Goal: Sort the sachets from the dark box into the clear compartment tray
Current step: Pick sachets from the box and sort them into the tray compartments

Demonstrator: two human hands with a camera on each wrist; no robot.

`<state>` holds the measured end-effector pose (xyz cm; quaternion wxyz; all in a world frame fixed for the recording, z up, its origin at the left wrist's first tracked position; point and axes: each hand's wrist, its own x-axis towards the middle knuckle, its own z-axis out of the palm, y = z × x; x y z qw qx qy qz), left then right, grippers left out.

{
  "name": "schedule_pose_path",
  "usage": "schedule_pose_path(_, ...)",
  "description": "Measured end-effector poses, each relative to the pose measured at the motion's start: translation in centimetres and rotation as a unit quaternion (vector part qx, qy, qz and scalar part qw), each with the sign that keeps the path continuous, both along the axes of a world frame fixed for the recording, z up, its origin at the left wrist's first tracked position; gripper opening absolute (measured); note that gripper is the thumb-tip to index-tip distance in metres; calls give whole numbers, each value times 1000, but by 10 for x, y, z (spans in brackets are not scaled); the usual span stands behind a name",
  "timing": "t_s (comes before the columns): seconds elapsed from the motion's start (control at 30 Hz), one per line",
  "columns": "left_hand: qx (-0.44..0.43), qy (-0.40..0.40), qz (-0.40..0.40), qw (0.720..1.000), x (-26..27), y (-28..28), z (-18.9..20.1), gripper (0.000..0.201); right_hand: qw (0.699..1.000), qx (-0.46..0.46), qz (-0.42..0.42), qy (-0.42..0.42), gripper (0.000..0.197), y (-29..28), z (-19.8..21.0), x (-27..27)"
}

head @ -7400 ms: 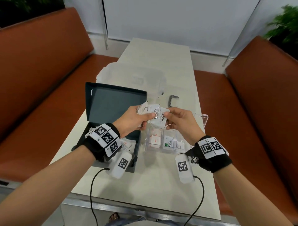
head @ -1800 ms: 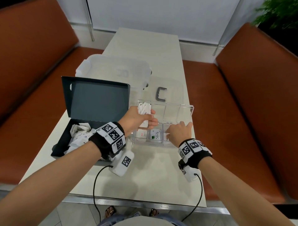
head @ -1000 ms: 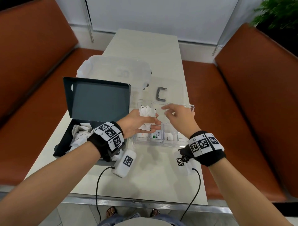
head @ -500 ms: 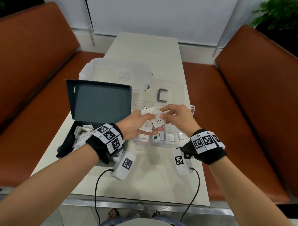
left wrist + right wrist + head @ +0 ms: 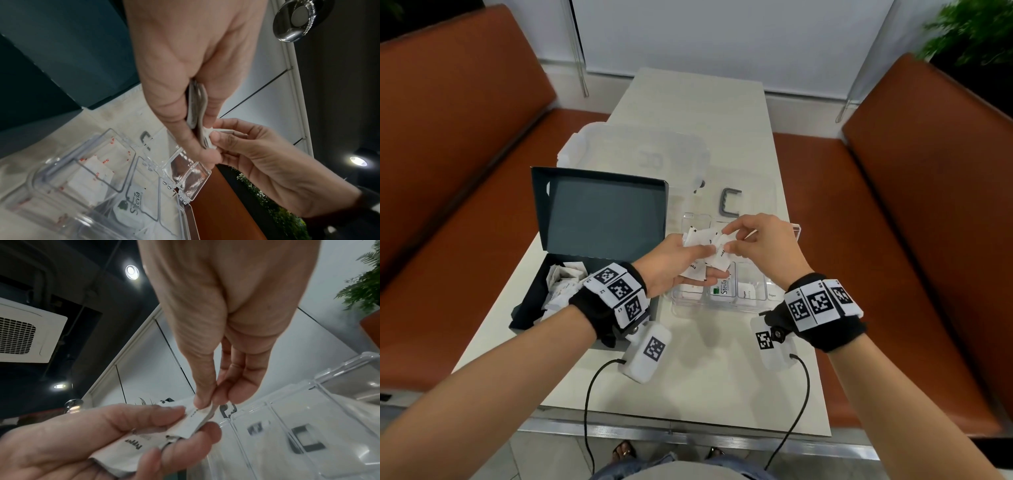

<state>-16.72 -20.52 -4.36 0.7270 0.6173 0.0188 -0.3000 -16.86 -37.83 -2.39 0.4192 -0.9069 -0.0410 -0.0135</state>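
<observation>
The left hand (image 5: 671, 263) holds a small fan of white sachets (image 5: 703, 251) just above the clear compartment tray (image 5: 722, 310), its fingers curled under the stack and thumb pressed on top; held this way the printed faces stay readable and the edges stick out for picking. The right hand (image 5: 763, 245) pinches the top sachet (image 5: 200, 416) between thumb and forefinger at its corner, the other fingers loosely bent and clear of the paper — a light grip, likely meant to peel off 1 sachet without dragging the rest. Both hands hover over the tray so the drop is short. In the tray's near row a Stevia sachet (image 5: 723, 287) lies in 1 cell, with white sachets in the cells either side; the far row looks bare. The dark box (image 5: 599, 219) stands open on the desk (image 5: 702, 373) left of the tray, more sachets heaped inside (image 5: 561, 284) — so the sorting is judged well short of done; beyond the tray lies a grey clip (image 5: 729, 202).
</observation>
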Motion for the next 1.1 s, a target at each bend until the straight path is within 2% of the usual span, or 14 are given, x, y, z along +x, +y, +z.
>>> schedule_pose_path(0.23,-7,-12,-1,1000,-1,1,0,28,1000,10,-11,7,26,1,-5,2)
schedule_pose_path(0.33,-5,-9,-4,1000,0,2,0,29,997,59,-8,46,15,-2,-7,4)
schedule_pose_path(0.4,-8,-3,-14,1000,0,3,0,29,997,66,-11,44,12,-5,-7,6)
schedule_pose_path(0.53,-2,1,-65,998,-1,8,-1,31,1000,13,2,0,12,-10,0,9)
schedule_pose_path(0.73,16,-7,-137,990,1,9,-4,31,994,-57,87,13,23,-1,8,13)
schedule_pose_path(0.93,10,-22,-151,988,3,8,-7,25,990,-98,101,18,23,-1,9,16)
schedule_pose_path(1.03,13,-25,-152,988,4,7,-6,21,985,-120,119,18,16,-3,7,18)
schedule_pose_path(1.1,16,-23,-144,989,4,6,-5,19,987,-98,123,35,11,-7,6,20)
